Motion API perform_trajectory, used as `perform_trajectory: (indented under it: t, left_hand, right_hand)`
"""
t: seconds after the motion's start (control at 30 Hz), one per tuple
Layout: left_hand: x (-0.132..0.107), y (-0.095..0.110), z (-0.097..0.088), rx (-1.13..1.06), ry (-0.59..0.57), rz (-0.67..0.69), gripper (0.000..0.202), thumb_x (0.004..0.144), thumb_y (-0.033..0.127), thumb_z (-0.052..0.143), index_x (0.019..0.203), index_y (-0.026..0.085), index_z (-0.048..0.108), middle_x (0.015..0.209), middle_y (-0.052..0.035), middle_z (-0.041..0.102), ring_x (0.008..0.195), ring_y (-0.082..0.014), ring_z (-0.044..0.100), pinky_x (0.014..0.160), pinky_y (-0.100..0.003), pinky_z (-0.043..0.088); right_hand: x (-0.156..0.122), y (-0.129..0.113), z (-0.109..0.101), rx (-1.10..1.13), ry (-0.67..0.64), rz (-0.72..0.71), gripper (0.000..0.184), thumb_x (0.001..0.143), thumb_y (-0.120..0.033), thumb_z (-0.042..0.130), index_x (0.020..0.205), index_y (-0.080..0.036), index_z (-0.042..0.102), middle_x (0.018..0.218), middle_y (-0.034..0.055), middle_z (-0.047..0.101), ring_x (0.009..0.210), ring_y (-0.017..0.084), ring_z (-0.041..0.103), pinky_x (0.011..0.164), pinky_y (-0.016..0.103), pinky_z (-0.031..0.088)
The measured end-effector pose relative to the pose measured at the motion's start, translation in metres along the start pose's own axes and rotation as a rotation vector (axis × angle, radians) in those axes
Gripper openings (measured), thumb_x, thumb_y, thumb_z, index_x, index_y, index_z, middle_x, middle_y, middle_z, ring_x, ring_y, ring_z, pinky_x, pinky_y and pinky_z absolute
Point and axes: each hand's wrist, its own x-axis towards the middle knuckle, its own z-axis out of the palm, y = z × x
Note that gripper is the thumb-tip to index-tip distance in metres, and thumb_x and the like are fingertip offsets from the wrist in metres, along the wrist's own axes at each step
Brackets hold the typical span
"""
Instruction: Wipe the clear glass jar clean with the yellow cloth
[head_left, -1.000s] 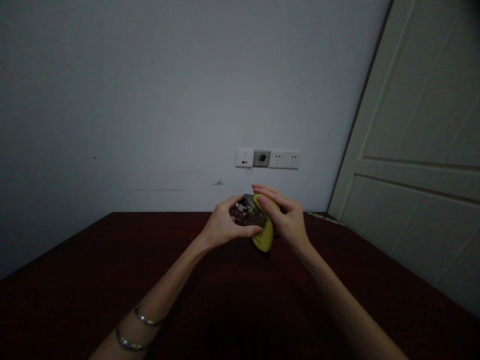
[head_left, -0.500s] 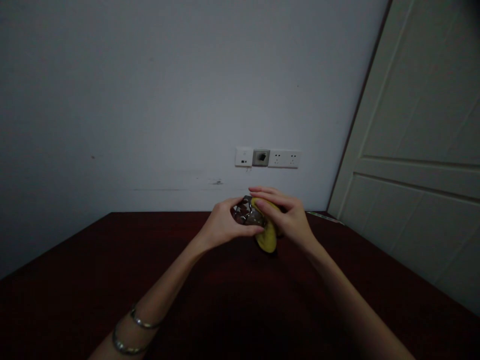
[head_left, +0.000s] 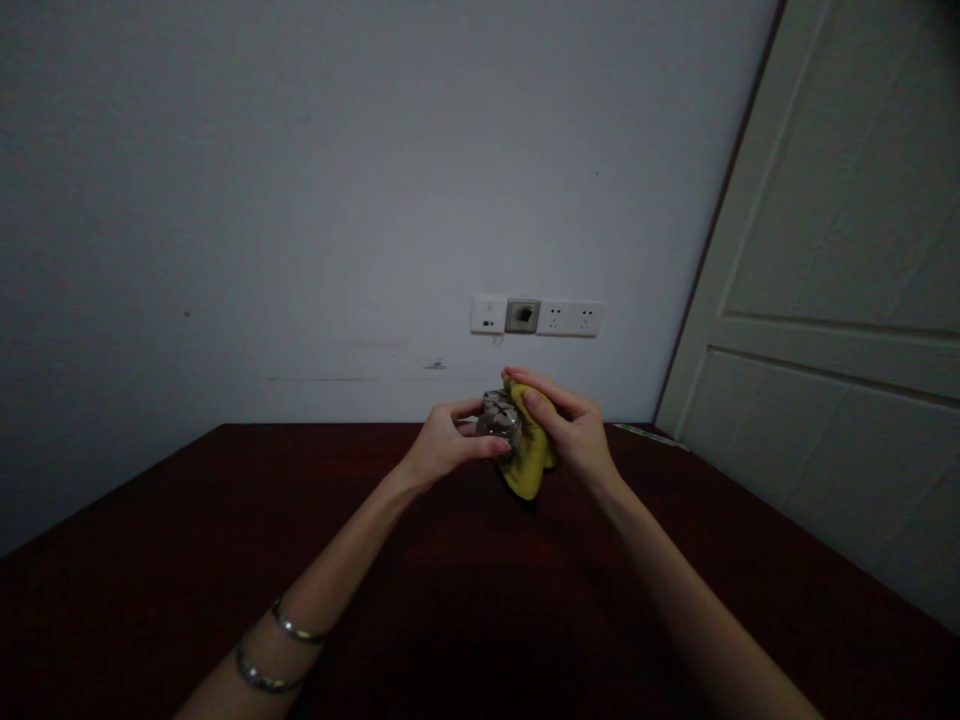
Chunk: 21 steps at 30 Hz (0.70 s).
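A clear, faceted glass-like vessel (head_left: pixel 500 418) is held above the far part of the table, and its exact kind is hard to tell in the dim light. My left hand (head_left: pixel 448 441) grips it from the left, thumb in front and fingers behind. My right hand (head_left: pixel 576 425) is closed on a yellow cloth (head_left: pixel 531 460), pressing it against the vessel's right side. The cloth's lower end hangs down below the fingers. Part of the vessel is hidden behind the cloth and my left thumb.
The dark red table (head_left: pixel 420 600) reaches back to a pale wall (head_left: pixel 337 200) with a row of sockets (head_left: pixel 570 318). A cream panelled door (head_left: pixel 840 330) stands at the right. A thin flat strip (head_left: pixel 651 436) lies at the table's back right edge.
The vessel has turned in my left hand, whose fingers have shifted on it. My right hand and the cloth have moved slightly left, and more of the cloth shows.
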Motion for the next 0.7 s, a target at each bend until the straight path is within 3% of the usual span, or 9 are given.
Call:
perform_trajectory:
  t: [0.07,0.23,0.37,0.47,0.6,0.7]
  left_hand:
    - [0.001,-0.001,-0.002,0.001,-0.003,0.0,0.061,0.051,0.035,0.085,0.104,0.01,0.066,0.098,-0.0094,0.071,0.086,-0.0208,0.066,0.08,-0.034,0.052]
    - [0.001,0.0,-0.003,0.053,0.024,0.01,0.061,0.053,0.034,0.083,0.106,0.012,0.065,0.1,-0.0084,0.071,0.083,-0.0192,0.066,0.079,-0.034,0.052]
    - [-0.001,0.003,-0.001,0.051,-0.011,0.002,0.063,0.05,0.031,0.085,0.106,0.011,0.065,0.099,-0.0089,0.071,0.084,-0.02,0.066,0.079,-0.034,0.052]
    - [-0.001,0.004,-0.002,0.046,-0.013,-0.026,0.063,0.047,0.033,0.086,0.103,0.011,0.066,0.097,-0.0093,0.071,0.082,-0.0205,0.066,0.078,-0.034,0.052]
    - [0.001,0.0,-0.007,0.05,0.047,-0.047,0.054,0.05,0.045,0.083,0.09,0.011,0.069,0.085,-0.0063,0.071,0.075,-0.018,0.064,0.072,-0.03,0.05]
    - [0.001,-0.004,-0.009,-0.009,0.063,-0.057,0.049,0.054,0.05,0.08,0.083,0.011,0.069,0.078,-0.0045,0.069,0.069,-0.0152,0.061,0.068,-0.027,0.048]
  right_hand:
    - [-0.002,-0.002,0.003,-0.028,0.0,-0.031,0.016,0.081,-0.033,0.065,0.095,-0.031,0.074,0.112,0.0016,0.07,0.11,0.02,0.062,0.102,0.042,0.044]
    - [-0.006,-0.009,0.007,-0.107,-0.138,-0.18,0.016,0.08,-0.027,0.066,0.093,-0.032,0.074,0.112,0.0001,0.07,0.114,0.02,0.059,0.103,0.042,0.042]
    - [-0.001,0.001,0.003,-0.059,-0.006,0.015,0.022,0.08,-0.039,0.064,0.096,-0.028,0.074,0.109,0.0029,0.071,0.107,0.021,0.063,0.1,0.041,0.045]
    - [0.002,0.004,-0.003,-0.064,-0.035,0.143,0.032,0.081,-0.047,0.06,0.102,-0.025,0.072,0.111,0.0048,0.071,0.108,0.022,0.063,0.101,0.043,0.045]
    - [0.0,-0.005,-0.007,-0.182,-0.235,-0.028,0.036,0.081,-0.045,0.062,0.114,-0.029,0.066,0.125,0.0044,0.063,0.121,0.022,0.053,0.106,0.043,0.038]
    - [-0.005,-0.009,-0.004,-0.338,-0.322,-0.177,0.068,0.069,-0.041,0.075,0.132,-0.031,0.05,0.136,0.0073,0.051,0.128,0.025,0.046,0.108,0.046,0.035]
